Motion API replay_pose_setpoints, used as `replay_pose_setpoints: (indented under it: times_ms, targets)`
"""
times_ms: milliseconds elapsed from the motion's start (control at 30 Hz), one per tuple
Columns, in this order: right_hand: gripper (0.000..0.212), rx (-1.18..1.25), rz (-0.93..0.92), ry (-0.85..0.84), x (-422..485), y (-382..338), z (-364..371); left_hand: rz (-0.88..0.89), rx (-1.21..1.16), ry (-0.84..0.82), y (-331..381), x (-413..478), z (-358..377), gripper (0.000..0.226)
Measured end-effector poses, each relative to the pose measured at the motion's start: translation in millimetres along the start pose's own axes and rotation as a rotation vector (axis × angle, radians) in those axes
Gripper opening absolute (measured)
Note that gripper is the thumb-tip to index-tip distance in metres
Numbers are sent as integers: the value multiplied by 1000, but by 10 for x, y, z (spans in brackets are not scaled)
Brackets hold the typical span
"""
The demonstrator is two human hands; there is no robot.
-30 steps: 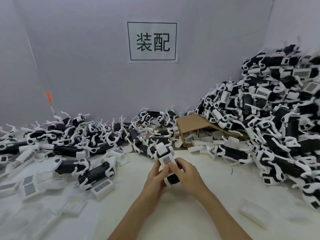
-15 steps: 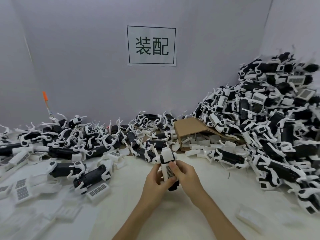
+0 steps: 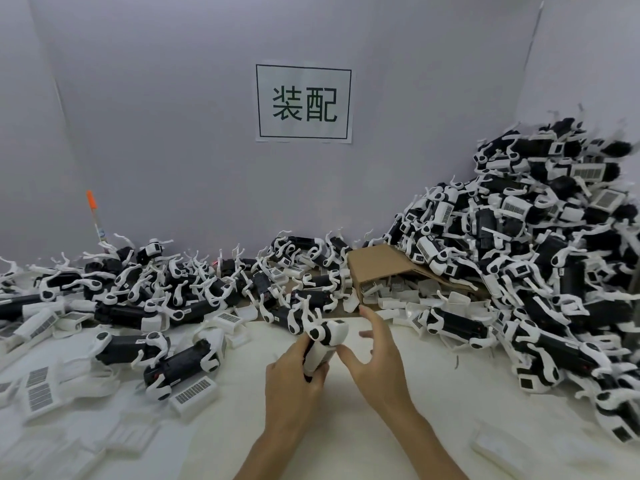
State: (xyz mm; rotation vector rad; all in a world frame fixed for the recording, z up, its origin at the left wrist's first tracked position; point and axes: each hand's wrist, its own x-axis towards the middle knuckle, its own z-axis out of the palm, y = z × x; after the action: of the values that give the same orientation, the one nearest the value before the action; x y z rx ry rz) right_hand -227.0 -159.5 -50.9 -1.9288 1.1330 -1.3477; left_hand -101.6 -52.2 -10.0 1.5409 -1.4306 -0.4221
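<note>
Quick rundown from my end of the feed, left to right. Far left on the table (image 3: 225, 427) there's a scatter of loose white barcode covers (image 3: 38, 393), lying flat and a bit blurry at the edge. Behind them an orange-tipped stick (image 3: 90, 202) stands up against the wall (image 3: 156, 116). Next comes the low pile (image 3: 156, 289) of black-and-white clip things, all tangled together along the back, with a couple lying apart nearer to me.

Dead centre up on the wall is a paper sign (image 3: 303, 103) with two printed characters in a frame.

Below that, the bit I actually care about: my left hand (image 3: 291, 386) is wrapped around the lower end of one gadget (image 3: 325, 344), fingers curled round it, holding it up off the table and tilted with its white head pointing away from me and a little right. It sits in the middle of the view, just in front of the low pile. My right hand (image 3: 377, 365) is wide, fingers spread and holding nothing, just beside the gadget on its right. The thumb is really close to the white body, but I can't tell if it's touching.

Behind the right hand a cardboard box (image 3: 381, 268) lies on its side with white plastic bits spilling out. Then the big heap (image 3: 554, 271) of the same gadgets climbs up the right side. Bottom right, one white piece (image 3: 498, 448) lies alone on the table, too blurry to make out.
</note>
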Motion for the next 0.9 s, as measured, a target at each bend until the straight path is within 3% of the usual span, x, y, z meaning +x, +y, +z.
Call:
replay_pose_setpoints:
  times_ms: [100, 433, 667, 900]
  targets:
    - [65, 10, -135, -93, 21, 17, -42, 16, 67, -14, -98, 44, 24, 47]
    - [15, 120, -64, 49, 31, -38, -33, 102, 157, 18, -314, 191, 188, 51]
    - [23, 313, 107, -27, 40, -56, -20, 154, 271, 62, -527, 301, 307, 55]
    - [17, 262, 104, -36, 65, -101, -141, 189, 204, 99, -566, 356, 390, 60]
